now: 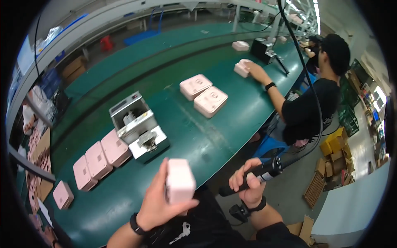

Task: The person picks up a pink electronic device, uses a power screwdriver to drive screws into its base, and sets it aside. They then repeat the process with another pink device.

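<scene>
My left hand (pixel 154 208) is closed around a pale pink box-shaped device (pixel 180 182), raised above the near edge of the table and seen end-on. My right hand (pixel 252 188) grips a black electric screwdriver (pixel 271 168) by its body, the tool pointing left and its cable rising from the other end. A gap separates the screwdriver from the held device. Just beyond my left hand stands a grey and white screw feeder (pixel 136 120), its front tray holding small metal parts.
Several pink devices (pixel 98 160) line the green table (pixel 182 132) left of the feeder, and two more (pixel 211 101) lie beyond it. To the right a seated co-worker (pixel 310 99) rests a hand on another device (pixel 241 69). A black cable (pixel 316 103) hangs down at the right.
</scene>
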Demonstrator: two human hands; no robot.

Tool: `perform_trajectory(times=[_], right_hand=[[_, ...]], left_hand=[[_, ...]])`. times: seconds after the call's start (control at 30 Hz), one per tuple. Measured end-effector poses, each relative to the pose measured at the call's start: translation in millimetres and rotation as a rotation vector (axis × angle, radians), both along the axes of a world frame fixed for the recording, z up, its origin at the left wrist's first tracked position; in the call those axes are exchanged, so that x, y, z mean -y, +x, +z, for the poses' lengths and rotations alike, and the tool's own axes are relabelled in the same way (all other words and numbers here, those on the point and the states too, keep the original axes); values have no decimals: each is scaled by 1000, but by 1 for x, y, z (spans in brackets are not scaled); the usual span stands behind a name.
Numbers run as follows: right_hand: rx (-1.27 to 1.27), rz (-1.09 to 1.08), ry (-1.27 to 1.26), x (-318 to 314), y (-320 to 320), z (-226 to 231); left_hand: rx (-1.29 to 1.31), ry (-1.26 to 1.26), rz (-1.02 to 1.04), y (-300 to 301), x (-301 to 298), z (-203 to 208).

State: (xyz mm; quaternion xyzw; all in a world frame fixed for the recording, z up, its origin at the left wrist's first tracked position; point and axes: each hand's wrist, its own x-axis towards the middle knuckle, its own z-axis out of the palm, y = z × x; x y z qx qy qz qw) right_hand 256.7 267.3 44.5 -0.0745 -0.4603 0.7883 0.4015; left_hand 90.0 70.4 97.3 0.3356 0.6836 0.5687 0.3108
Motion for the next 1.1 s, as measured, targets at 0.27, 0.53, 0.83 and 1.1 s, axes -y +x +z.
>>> perform_trajectory(times=[0.27, 0.53, 0.83, 1.1], right_hand=[[107, -204, -25, -23, 57, -16], [129, -281, 50, -63, 78, -26], [37, -2, -36, -54, 5, -14], [-29, 333, 124, -49, -28, 34]], left_hand=[[-936, -351, -113, -6, -222, -33], [-1341, -119, 56, -14, -251, -93], [-1013, -83, 113, -25, -254, -102], [-1018, 193, 196, -19, -143, -66]])
